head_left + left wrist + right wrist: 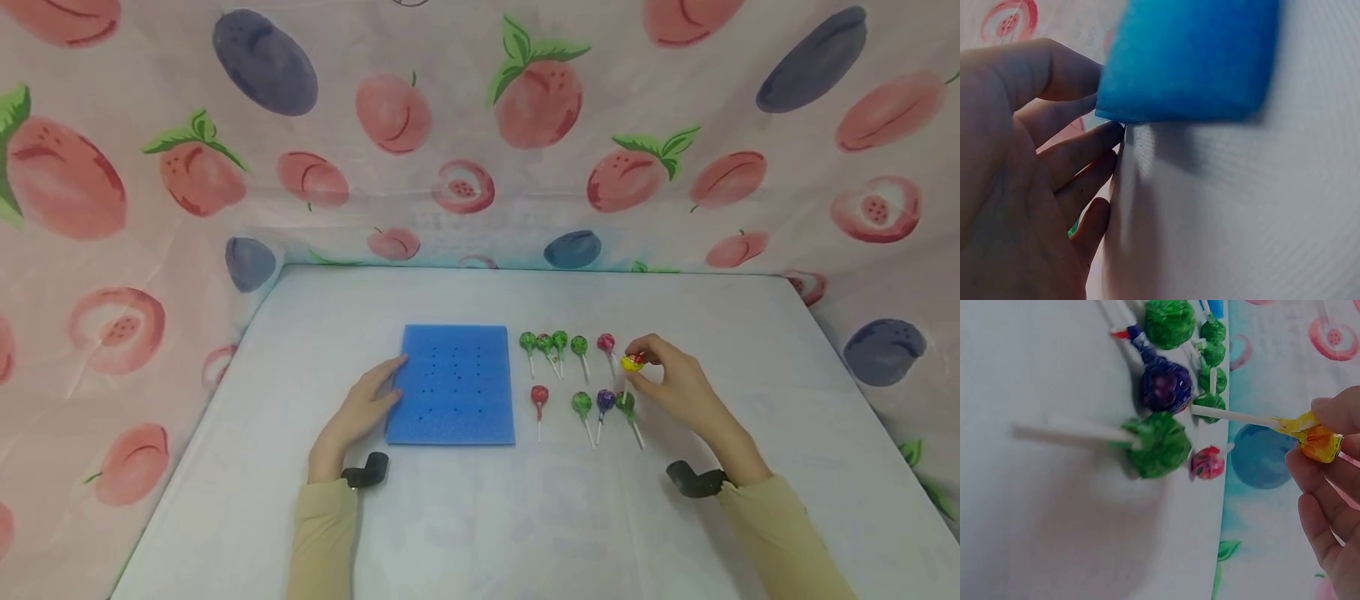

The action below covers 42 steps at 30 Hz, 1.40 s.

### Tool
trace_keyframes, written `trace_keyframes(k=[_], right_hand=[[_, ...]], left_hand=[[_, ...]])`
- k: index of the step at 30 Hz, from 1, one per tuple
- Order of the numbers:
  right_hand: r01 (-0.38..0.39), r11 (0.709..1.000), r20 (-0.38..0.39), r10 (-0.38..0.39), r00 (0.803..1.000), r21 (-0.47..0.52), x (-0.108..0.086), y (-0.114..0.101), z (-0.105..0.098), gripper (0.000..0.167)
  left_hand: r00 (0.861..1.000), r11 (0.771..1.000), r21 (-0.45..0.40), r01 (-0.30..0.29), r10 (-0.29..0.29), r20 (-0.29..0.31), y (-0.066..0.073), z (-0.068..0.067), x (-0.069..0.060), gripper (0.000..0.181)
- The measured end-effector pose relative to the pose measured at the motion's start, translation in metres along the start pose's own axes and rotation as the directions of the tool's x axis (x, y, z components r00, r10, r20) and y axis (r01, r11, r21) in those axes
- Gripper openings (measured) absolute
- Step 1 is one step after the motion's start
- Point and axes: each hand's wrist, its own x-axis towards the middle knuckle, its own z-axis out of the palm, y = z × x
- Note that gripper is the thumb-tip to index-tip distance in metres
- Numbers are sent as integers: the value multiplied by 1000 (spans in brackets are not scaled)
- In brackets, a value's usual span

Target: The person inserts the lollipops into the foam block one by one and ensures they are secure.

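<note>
A yellow-wrapped lollipop [632, 363] is pinched by its head between the thumb and fingers of my right hand [677, 382]. Its white stick points away from the palm in the right wrist view, where the wrapper [1321, 444] looks yellow-orange. On the table's left half lies a flat blue foam block [457, 427] with rows of small holes. My left hand [363, 407] rests against the block's left edge, fingers fairly straight. The left wrist view shows those fingertips touching the side of the blue foam [1191, 62].
Right of the block, several lollipops lie in two loose rows. The back row has green ones [580, 345] and a pink one [606, 342]. The front row has a red one [539, 395], green ones [582, 402] and a purple one [605, 400]. Fruit-patterned cloth [525, 183] hangs behind the white table [510, 533].
</note>
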Motion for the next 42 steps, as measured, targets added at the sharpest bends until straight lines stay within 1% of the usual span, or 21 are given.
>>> trace_keyframes(k=[7, 13, 18, 22, 26, 34, 37, 42], right_hand=[[37, 998, 0, -37, 999, 52, 13, -16, 7, 33], [46, 995, 7, -47, 999, 87, 25, -32, 18, 32], [98, 987, -7, -97, 995, 124, 37, -47, 29, 33], [132, 979, 10, -136, 991, 155, 47, -61, 38, 38], [139, 972, 44, -149, 988, 189, 57, -76, 47, 40], [169, 961, 83, -191, 978, 217, 76, -94, 68, 35], [190, 958, 80, -211, 974, 215, 83, -99, 76, 32], [219, 946, 75, -243, 967, 238, 97, -108, 89, 31]], left_hand=[[1000, 1000, 8, 2, -2, 0, 0, 0, 1, 55], [1000, 1000, 11, 6, -6, 2, 2, 0, -1, 55], [1000, 1000, 12, 7, -7, 1, 3, -1, -3, 55], [1000, 1000, 10, 4, -4, -2, 2, -1, -3, 55], [1000, 1000, 7, 7, -7, 3, 1, 0, -2, 55], [1000, 1000, -4, 17, -17, -1, 2, 1, -2, 56], [1000, 1000, 1, 21, -21, -2, 1, 1, -2, 56], [1000, 1000, -3, 19, -19, -1, 1, 1, -2, 56]])
